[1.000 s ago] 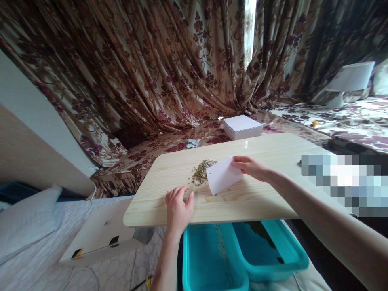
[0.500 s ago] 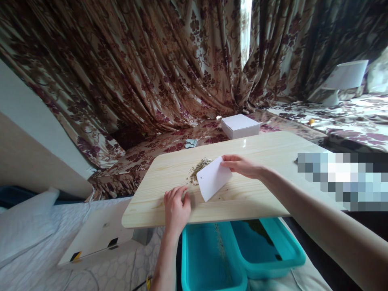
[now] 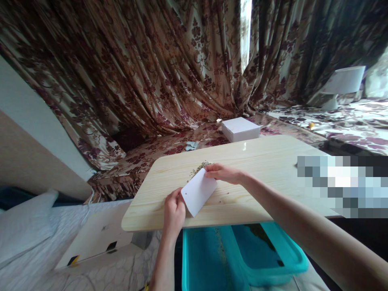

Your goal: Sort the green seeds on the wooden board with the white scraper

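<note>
A thin white card [image 3: 198, 192] with a small hole near one corner is tilted above the light wooden table [image 3: 257, 161]. My right hand [image 3: 220, 173] pinches its upper right edge. At the card's left edge, my left hand [image 3: 174, 208] has its fingers drawn together against it, with the thumb partly hidden by the card. Behind the card lies a loose pile of small greenish-brown dried bits [image 3: 200, 166], mostly covered from view. A few stray crumbs [image 3: 228, 193] dot the tabletop to the right of the card.
Two turquoise plastic tubs [image 3: 206, 254] sit below the table's front edge; the right one holds dark green matter. A white box [image 3: 241, 128] stands behind the table, near a folded pale cloth [image 3: 191, 145]. A large white carton [image 3: 97, 230] lies at the left.
My right hand has brought the card left and toward me, across the front of the pile. My left hand, spread on the table before, has now closed at the card's left edge.
</note>
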Demonstrator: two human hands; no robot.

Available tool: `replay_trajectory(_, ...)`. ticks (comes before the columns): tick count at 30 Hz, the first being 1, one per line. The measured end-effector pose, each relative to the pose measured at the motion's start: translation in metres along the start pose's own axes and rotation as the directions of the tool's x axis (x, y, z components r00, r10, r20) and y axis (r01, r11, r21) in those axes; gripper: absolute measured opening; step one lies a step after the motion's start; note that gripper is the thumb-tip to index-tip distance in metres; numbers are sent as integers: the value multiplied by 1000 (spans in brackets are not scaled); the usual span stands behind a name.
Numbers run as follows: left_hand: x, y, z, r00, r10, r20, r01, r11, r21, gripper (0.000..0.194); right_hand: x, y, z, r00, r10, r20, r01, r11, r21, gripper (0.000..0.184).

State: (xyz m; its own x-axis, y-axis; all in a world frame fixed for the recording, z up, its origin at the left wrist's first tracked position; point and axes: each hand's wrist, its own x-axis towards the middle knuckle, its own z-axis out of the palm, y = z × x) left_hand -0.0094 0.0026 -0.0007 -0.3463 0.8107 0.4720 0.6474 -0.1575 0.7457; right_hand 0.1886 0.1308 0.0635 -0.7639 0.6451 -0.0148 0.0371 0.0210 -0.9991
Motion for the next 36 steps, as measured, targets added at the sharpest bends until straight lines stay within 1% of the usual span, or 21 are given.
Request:
replay_trajectory(5,0,2,0,1000,-13,1,13,1000,-20,27,-5,2,-8,999,46,11,-47,998,34,24)
replay_trajectory(9,0,6,-1,999,-32,-13,31,998,-61,28,-5,2,-11,998,56,-20,-54,993,101,23)
replay_trajectory(17,-1,12,-6,992,-104,-71,91,981,-171,37,5,2,3,999,43,-34,-37,988,150,19)
replay_trajectory(21,-1,12,-7,990,-122,-71,107,977,-185,39,3,3,0,998,64,-10,-62,991,117,18)
replay_trajectory(28,-1,10,-6,988,-140,-64,127,976,-175,45,0,1,-14,990,137,24,-137,990,9,13)
replay_trajectory(31,-2,11,-6,989,-138,-50,128,977,-168,45,-1,-2,-18,989,146,1,-146,988,-59,9)
replay_trajectory(36,-3,16,-8,989,-140,-39,133,979,-156,44,-3,-8,-23,986,163,-36,-167,976,-143,8)
